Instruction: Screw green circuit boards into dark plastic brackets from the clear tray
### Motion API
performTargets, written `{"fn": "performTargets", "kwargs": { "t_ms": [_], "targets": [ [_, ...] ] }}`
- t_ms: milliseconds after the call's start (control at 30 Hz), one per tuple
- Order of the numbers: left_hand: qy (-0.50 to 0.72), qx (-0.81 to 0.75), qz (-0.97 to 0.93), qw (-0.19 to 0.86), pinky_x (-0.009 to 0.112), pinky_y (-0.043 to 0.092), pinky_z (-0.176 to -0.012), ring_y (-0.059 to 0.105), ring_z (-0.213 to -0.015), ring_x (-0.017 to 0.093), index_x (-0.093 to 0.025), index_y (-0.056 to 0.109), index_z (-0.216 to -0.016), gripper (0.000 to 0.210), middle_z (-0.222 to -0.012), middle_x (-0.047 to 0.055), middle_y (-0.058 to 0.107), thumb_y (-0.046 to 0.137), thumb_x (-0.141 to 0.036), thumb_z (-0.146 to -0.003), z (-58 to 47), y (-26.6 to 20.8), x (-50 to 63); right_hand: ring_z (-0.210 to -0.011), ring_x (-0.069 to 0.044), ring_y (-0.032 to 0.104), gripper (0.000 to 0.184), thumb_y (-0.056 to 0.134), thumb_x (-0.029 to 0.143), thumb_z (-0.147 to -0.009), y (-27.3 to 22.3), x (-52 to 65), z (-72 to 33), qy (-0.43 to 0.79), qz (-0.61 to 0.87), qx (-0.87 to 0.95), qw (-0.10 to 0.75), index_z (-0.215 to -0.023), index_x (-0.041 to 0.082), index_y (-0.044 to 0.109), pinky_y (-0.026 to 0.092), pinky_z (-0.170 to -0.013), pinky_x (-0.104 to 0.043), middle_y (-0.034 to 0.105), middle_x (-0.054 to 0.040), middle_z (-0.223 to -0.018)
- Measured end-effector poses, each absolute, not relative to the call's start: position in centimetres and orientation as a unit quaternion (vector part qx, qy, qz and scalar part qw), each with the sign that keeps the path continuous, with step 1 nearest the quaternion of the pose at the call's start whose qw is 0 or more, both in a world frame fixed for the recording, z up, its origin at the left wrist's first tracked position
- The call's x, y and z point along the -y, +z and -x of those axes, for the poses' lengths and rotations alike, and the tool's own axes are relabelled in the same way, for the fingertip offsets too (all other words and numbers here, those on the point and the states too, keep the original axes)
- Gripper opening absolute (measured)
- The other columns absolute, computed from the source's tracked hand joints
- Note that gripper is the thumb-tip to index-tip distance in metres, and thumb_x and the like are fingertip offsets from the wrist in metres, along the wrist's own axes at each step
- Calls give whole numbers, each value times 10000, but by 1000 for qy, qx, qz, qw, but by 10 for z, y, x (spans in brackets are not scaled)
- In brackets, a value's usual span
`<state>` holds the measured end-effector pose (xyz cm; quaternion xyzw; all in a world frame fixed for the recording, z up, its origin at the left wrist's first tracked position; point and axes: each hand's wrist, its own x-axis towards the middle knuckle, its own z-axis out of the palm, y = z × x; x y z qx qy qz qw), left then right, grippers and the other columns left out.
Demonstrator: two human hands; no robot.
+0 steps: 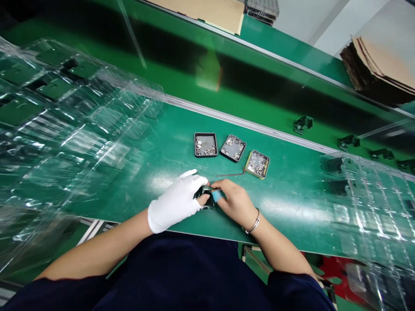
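My left hand (180, 199), in a white glove with bare thumb and fingertips, grips a small dark part (207, 204) with a shiny frame near the table's front edge. Opposite it, my right hand (236, 202) is bare, with blue tape on one finger and a bracelet at the wrist. Its thumb and forefinger are pinched at the part's upper right side; anything between them is too small to make out. Just beyond my hands lies a thin L-shaped rod (231, 174). Farther back stand three small square trays of tiny metal pieces: left (205, 145), middle (233, 148) and right (257, 164).
Clear plastic blister trays (81, 129) are stacked at the left, some holding dark parts. More clear trays (366, 198) stand at the right. A metal rail (227, 117) crosses behind, below a glossy green panel reflecting the bench. Cardboard sheets (382, 69) lie at the upper right.
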<state>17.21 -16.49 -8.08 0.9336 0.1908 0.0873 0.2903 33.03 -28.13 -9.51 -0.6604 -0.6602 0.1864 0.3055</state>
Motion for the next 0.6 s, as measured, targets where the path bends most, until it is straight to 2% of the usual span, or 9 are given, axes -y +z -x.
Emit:
{"fn": "performTargets", "kwargs": {
  "t_ms": [67, 167, 333, 400, 467, 533, 600],
  "targets": [
    [87, -195, -946, 246, 456, 423, -1011, 604, -703, 189, -183, 586, -801, 83, -724, 12, 628, 508, -202, -823, -176, -76, 163, -874, -189, 641, 258, 472, 67, -802, -96, 281, -328, 171, 657, 674, 291, -1008, 200, 555, 529, -776, -304, 661, -60, -939],
    [88, -179, -961, 190, 449, 429, -1001, 572, -608, 175, -194, 565, -689, 136, -630, -3, 594, 502, -163, -805, -181, -75, 163, -874, -194, 636, 277, 454, 47, -781, -99, 280, -324, 152, 646, 695, 278, -996, 198, 543, 527, -772, -308, 656, -66, -936],
    [88, -167, -969, 158, 450, 406, -1033, 565, -572, 167, -201, 536, -629, 186, -573, -10, 562, 493, -136, -798, -182, -81, 163, -841, -209, 623, 258, 449, 50, -753, -98, 278, -320, 150, 645, 706, 251, -955, 181, 541, 518, -744, -321, 645, -82, -900],
    [97, -170, -962, 191, 460, 405, -1035, 608, -646, 181, -190, 580, -717, 148, -655, 8, 618, 486, -165, -829, -179, -82, 160, -814, -194, 620, 226, 461, 69, -766, -96, 276, -323, 164, 661, 687, 254, -938, 188, 547, 509, -727, -301, 645, -67, -887],
    [122, -190, -942, 247, 446, 440, -1003, 647, -858, 217, -173, 602, -957, 161, -896, 57, 680, 491, -252, -871, -174, -84, 157, -787, -175, 616, 180, 464, 96, -800, -95, 274, -330, 173, 689, 649, 274, -923, 194, 552, 500, -717, -281, 644, -50, -872],
    [152, -214, -919, 295, 427, 470, -974, 595, -1088, 253, -158, 501, -1199, 383, -1163, 115, 624, 517, -367, -878, -167, -85, 155, -767, -166, 612, 152, 450, 115, -836, -96, 271, -338, 171, 719, 605, 297, -914, 191, 556, 492, -717, -272, 644, -41, -847],
    [170, -219, -909, 312, 432, 475, -973, 537, -1188, 284, -134, 408, -1289, 572, -1277, 163, 544, 574, -442, -836, -161, -89, 157, -759, -168, 612, 159, 441, 108, -845, -102, 269, -345, 176, 737, 582, 297, -920, 180, 562, 489, -722, -274, 648, -40, -825]
  ]
}}
